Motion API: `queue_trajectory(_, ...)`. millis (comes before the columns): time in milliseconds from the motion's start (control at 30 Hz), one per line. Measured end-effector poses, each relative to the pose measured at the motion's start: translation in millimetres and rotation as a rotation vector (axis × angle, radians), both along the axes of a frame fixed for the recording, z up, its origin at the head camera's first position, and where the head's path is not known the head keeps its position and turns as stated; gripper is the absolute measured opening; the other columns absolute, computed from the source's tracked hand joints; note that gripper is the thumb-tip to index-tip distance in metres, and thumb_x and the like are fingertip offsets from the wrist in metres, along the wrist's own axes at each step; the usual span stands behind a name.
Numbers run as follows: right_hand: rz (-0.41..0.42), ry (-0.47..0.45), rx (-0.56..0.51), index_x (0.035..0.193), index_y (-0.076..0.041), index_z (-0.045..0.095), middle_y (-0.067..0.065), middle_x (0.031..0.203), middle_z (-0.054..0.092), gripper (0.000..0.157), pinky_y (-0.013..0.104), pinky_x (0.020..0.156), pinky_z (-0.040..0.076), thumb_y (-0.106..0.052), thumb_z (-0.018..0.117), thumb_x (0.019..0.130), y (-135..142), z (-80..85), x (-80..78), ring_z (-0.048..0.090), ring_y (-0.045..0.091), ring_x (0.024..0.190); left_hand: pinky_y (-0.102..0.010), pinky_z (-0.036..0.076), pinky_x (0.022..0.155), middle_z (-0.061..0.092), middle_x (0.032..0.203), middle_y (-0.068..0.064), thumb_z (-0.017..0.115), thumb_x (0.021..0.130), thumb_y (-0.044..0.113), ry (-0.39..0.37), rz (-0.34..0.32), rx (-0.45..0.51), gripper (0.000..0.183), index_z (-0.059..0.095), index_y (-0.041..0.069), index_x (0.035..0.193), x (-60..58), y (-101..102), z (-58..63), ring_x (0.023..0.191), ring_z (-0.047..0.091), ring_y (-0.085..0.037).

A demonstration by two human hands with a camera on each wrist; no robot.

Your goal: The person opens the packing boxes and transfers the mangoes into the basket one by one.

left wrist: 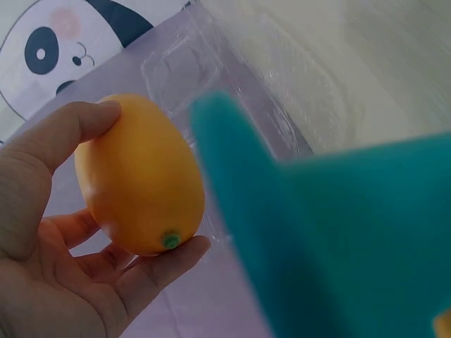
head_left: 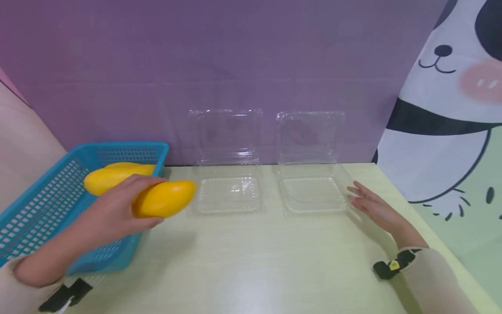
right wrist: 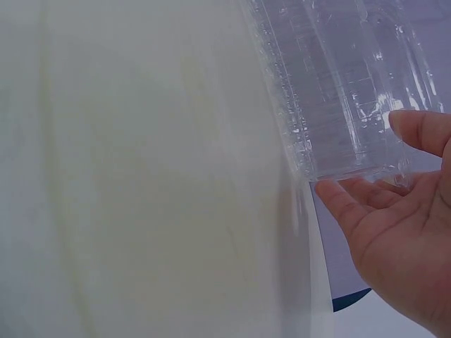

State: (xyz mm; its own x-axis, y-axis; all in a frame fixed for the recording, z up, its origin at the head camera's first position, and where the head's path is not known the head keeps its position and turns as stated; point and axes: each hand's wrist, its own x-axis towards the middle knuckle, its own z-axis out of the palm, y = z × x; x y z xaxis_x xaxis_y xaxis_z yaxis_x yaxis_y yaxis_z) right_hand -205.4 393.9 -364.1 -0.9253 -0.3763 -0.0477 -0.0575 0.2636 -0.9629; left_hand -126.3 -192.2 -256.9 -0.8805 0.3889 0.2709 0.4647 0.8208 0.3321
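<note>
My left hand [head_left: 127,198] grips a yellow mango [head_left: 166,199] just past the right rim of a blue plastic basket [head_left: 129,257]. The left wrist view shows the thumb on one side of the mango [left wrist: 141,176] and fingers on the other, its green stem end visible. More yellow mangoes [head_left: 103,179] lie in the basket. My right hand [head_left: 376,209], fingers loosely extended, is at the right side of a clear hinged container [head_left: 313,209]. In the right wrist view, fingers and thumb lie by the container's edge [right wrist: 345,105]; whether they touch it I cannot tell.
A second clear container [head_left: 227,208] stands left of the first, both with lids raised near the purple backdrop [head_left: 235,52]. They sit on a pale wooden table [head_left: 251,266]. A panda-print cloth [head_left: 443,161] hangs at the right.
</note>
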Motion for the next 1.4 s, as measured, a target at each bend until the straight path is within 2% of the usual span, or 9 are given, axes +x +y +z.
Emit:
queue_trajectory(200,0.051,0.022,-0.052,0.145,0.003,-0.016,0.03,0.152,-0.008,0.082,0.002,0.093,0.038,-0.027,0.046,0.099,7,-8.0,-3.7,0.041,-0.014,0.12,-0.051,0.053,0.077,0.057,0.123,-0.012,0.083,0.071,0.03,0.001,0.038,0.032,0.072,0.05,0.011,0.132,-1.9,-20,-4.5,0.099,0.051,-0.026)
queue_trajectory(300,0.042,0.018,-0.069,0.144,0.004,-0.017,0.032,0.15,-0.01,0.078,0.003,0.092,0.039,-0.02,0.043,0.1,6,-6.1,-3.1,0.044,-0.018,0.113,-0.053,0.052,0.077,0.056,0.123,-0.014,0.083,0.071,0.032,0.007,0.054,0.029,0.073,0.05,0.009,0.132,-4.1,-30,-7.6,0.099,0.051,-0.027)
queue_trajectory(333,0.019,0.009,-0.034,0.143,0.006,-0.018,0.037,0.146,-0.014,0.08,0.002,0.091,0.039,-0.021,0.044,0.1,4,-3.9,-2.1,0.043,-0.02,0.11,-0.053,0.052,0.077,0.056,0.123,-0.015,0.082,0.071,0.032,0.011,0.06,0.029,0.073,0.05,0.008,0.132,-4.9,-33,-8.7,0.098,0.051,-0.028)
queue_trajectory(433,0.0,-0.001,-0.029,0.143,0.007,-0.019,0.039,0.145,-0.013,0.074,0.001,0.09,0.039,-0.013,0.039,0.101,0,0.6,0.6,0.044,-0.023,0.105,-0.053,0.051,0.076,0.056,0.123,-0.018,0.082,0.072,0.032,0.006,0.086,0.031,0.074,0.049,0.005,0.132,-6.9,-42,-12.2,0.097,0.051,-0.029)
queue_trajectory(567,-0.007,-0.003,-0.005,0.143,0.007,-0.019,0.039,0.145,-0.012,0.071,0.001,0.089,0.039,-0.01,0.036,0.101,-2,3.6,2.4,0.043,-0.024,0.104,-0.05,0.049,0.073,0.055,0.122,-0.021,0.082,0.072,0.032,0.004,0.124,0.022,0.075,0.048,0.001,0.132,-8.0,-54,-16.4,0.095,0.05,-0.031)
queue_trajectory(667,-0.012,0.003,0.009,0.143,0.007,-0.019,0.039,0.145,-0.012,0.072,0.001,0.09,0.039,-0.012,0.037,0.101,-2,4.7,2.8,0.043,-0.024,0.104,-0.042,0.048,0.068,0.054,0.122,-0.025,0.082,0.071,0.035,-0.014,0.152,0.014,0.078,0.048,-0.001,0.132,-9.1,-61,-17.9,0.092,0.05,-0.032)
queue_trajectory(833,-0.014,0.007,0.013,0.143,0.007,-0.018,0.039,0.145,-0.012,0.073,0.001,0.09,0.038,-0.014,0.038,0.101,-1,5.9,4.2,0.043,-0.024,0.104,-0.03,0.04,0.062,0.052,0.121,-0.028,0.08,0.072,0.041,-0.077,0.193,0.0,0.083,0.046,-0.004,0.133,-10.0,-72,-20.6,0.088,0.048,-0.031)
queue_trajectory(1100,-0.002,0.007,0.008,0.143,0.007,-0.018,0.039,0.145,-0.011,0.072,0.002,0.091,0.038,-0.015,0.037,0.102,-1,3.3,3.3,0.043,-0.024,0.105,-0.028,0.041,0.06,0.055,0.115,-0.031,0.078,0.073,0.042,-0.143,0.225,-0.053,0.085,0.044,-0.01,0.131,-9.2,-93,-32.1,0.083,0.05,-0.028)
queue_trajectory(1400,0.017,0.017,-0.02,0.142,0.008,-0.019,0.04,0.144,-0.013,0.071,0.002,0.092,0.039,-0.012,0.036,0.102,-3,3.3,2.9,0.043,-0.023,0.106,-0.029,0.044,0.059,0.06,0.11,-0.026,0.077,0.075,0.038,-0.264,0.208,-0.09,0.08,0.045,-0.011,0.13,-8.5,-109,-40.7,0.078,0.05,-0.021)
